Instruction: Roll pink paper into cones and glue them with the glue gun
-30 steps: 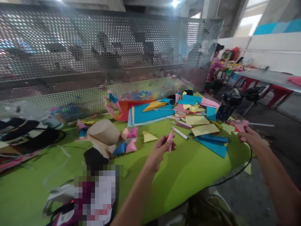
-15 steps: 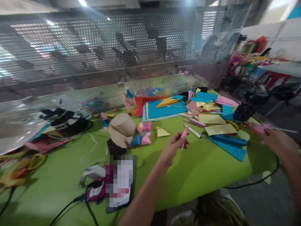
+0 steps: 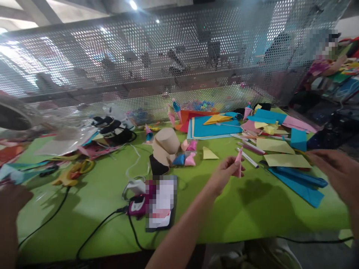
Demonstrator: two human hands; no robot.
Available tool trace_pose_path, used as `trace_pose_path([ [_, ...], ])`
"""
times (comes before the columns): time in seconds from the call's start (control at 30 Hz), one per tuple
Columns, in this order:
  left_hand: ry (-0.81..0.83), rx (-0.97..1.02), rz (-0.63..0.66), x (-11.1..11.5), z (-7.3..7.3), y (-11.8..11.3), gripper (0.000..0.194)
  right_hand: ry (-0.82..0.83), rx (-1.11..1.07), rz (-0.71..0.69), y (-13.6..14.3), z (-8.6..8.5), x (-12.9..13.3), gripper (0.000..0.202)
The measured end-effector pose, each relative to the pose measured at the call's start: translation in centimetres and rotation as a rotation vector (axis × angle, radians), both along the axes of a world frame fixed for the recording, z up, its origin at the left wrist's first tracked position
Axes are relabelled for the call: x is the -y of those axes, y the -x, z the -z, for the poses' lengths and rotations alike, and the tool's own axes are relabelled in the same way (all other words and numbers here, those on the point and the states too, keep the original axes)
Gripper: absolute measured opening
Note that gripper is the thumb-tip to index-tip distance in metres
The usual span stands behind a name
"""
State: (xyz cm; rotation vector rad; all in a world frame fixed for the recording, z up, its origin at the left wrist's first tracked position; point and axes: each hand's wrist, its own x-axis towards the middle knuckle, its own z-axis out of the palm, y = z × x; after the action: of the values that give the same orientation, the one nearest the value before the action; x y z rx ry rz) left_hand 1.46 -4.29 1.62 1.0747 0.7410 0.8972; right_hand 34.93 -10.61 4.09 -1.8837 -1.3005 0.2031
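Observation:
My left hand is closed on a small pink paper cone, its tip pointing up, above the green table. At the right, my right hand reaches over the table edge area with fingers stretched out; I see nothing held in it. Under and beside it lie pale yellow paper strips, a blue stapler-like tool and a blue paper piece. A white marker rests just behind the cone. A pale yellow paper scrap lies left of it.
Another person's hand is at the left edge, near a yellow glue gun. A phone, a cable, a brown tape roll, small coloured packets and blue sheets lie around. A perforated metal screen stands behind.
The view has swung left. My right hand has moved inward over the table, and the pink item at its fingers no longer shows. The other person's hand has come into view.

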Motion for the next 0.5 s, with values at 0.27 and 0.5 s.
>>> trace_pose_path([
  [0.27,-0.037,0.005,-0.081,-0.3,0.2,-0.4,0.046,0.121,-0.448,-0.649,14.2,-1.0,-6.2,0.045],
  [0.5,-0.22,-0.173,-0.15,-0.2,1.6,-0.8,0.031,0.1,-0.563,-0.661,15.8,0.9,-6.8,0.034],
])
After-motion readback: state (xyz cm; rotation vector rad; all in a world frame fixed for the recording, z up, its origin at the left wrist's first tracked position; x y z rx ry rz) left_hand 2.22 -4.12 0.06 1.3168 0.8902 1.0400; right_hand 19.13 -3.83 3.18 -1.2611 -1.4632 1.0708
